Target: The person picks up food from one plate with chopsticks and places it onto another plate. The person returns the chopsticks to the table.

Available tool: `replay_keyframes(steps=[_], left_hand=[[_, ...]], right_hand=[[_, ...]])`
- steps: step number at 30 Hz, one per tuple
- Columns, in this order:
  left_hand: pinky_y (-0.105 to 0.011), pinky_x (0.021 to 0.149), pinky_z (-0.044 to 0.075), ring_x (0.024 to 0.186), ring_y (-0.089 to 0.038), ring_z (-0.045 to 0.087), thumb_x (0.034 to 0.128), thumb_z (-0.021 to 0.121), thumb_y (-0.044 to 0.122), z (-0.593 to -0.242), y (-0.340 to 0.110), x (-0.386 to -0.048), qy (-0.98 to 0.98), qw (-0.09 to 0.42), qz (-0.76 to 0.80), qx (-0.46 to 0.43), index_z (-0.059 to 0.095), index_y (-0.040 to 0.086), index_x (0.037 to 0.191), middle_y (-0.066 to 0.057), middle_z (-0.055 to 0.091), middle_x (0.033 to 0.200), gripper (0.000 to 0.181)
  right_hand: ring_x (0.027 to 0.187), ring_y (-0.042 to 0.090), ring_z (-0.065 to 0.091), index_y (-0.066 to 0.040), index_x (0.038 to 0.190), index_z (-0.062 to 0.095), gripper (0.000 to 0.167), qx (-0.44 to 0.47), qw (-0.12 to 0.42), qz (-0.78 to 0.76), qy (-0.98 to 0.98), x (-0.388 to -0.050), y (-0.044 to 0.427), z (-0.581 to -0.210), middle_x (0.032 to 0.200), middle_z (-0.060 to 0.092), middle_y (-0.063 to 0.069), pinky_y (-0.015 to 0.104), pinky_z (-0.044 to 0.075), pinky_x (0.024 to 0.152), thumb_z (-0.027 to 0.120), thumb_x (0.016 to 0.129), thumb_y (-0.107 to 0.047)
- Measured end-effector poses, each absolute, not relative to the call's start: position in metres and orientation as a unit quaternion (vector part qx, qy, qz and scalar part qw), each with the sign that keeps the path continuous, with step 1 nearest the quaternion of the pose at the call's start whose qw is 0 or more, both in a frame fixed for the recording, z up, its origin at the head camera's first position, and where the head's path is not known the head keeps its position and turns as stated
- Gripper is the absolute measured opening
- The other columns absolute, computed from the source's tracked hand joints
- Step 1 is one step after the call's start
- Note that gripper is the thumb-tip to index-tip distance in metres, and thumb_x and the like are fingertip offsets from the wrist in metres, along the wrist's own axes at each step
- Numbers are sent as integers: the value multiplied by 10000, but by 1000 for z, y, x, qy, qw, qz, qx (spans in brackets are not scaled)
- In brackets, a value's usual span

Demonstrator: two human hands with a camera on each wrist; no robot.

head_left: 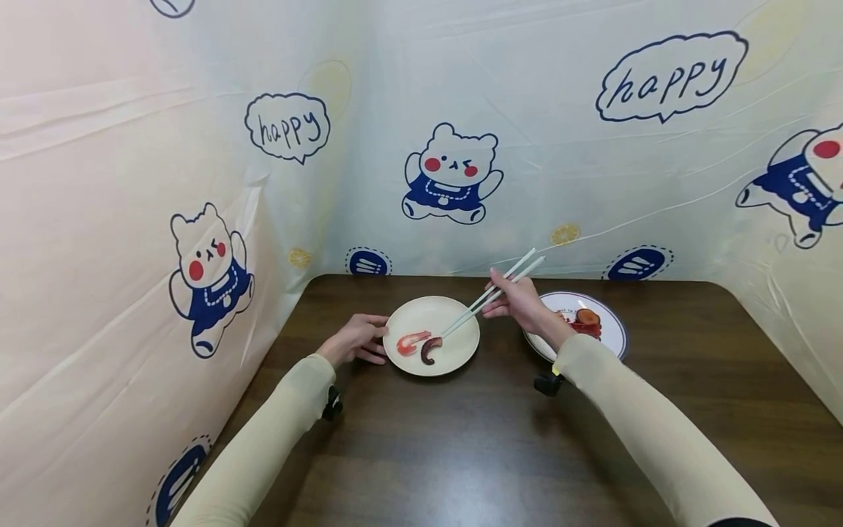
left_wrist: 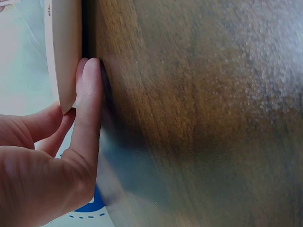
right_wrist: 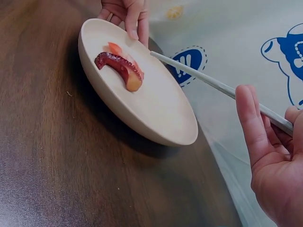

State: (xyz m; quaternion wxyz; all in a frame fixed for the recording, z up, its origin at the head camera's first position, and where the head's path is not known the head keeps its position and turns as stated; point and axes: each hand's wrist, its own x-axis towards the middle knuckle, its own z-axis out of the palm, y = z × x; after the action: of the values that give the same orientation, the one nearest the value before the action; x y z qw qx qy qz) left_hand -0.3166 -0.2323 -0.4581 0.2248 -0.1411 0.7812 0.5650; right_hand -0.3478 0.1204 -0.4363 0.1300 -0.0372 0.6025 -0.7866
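Slanting chopsticks (head_left: 479, 307), tips down-left toward tentacle (head_left: 428, 348)

"happy" twice, in speech bubbles (head_left: 287, 127), on curtain (head_left: 566, 172)

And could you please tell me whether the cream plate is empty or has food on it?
Not empty: the head view shows a shrimp and a dark red tentacle lying on the cream plate.
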Motion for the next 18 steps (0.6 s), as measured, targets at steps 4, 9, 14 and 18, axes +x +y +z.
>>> replay_keyframes(steps=[4, 9, 14, 18], left_hand=[[-463, 729, 665, 785, -263, 732, 1101, 561, 119, -458, -232, -317, 781, 224, 566, -141, 511, 90, 1564, -203, 614, 1241, 466], [-467, 738, 664, 805, -268, 732, 1104, 558, 124, -458, -232, -318, 782, 225, 564, -140, 504, 94, 1569, -205, 611, 1257, 469], [-466, 735, 665, 808, -269, 733, 1104, 557, 121, -458, -232, -317, 780, 224, 566, -142, 502, 97, 1572, -205, 612, 1264, 471], [-459, 732, 666, 808, -267, 732, 1105, 554, 121, -458, -232, -317, 783, 225, 563, -140, 499, 94, 1573, -207, 606, 1270, 472]], right_hand=[[583, 214, 729, 121, 1058, 580, 431, -43, 127, -790, 598, -346, 123, -433, 709, 703, 124, 369, 660, 616, 562, 1115, -306], [591, 213, 733, 122, 1065, 586, 450, -48, 128, -789, 599, -344, 127, -434, 720, 709, 129, 367, 662, 631, 540, 1123, -322], [606, 209, 736, 132, 1087, 587, 470, -46, 127, -784, 605, -341, 133, -436, 768, 715, 165, 371, 664, 647, 536, 1122, -334], [615, 217, 739, 111, 1067, 597, 449, -44, 125, -784, 607, -340, 136, -436, 795, 714, 191, 377, 665, 649, 544, 1118, -332]])
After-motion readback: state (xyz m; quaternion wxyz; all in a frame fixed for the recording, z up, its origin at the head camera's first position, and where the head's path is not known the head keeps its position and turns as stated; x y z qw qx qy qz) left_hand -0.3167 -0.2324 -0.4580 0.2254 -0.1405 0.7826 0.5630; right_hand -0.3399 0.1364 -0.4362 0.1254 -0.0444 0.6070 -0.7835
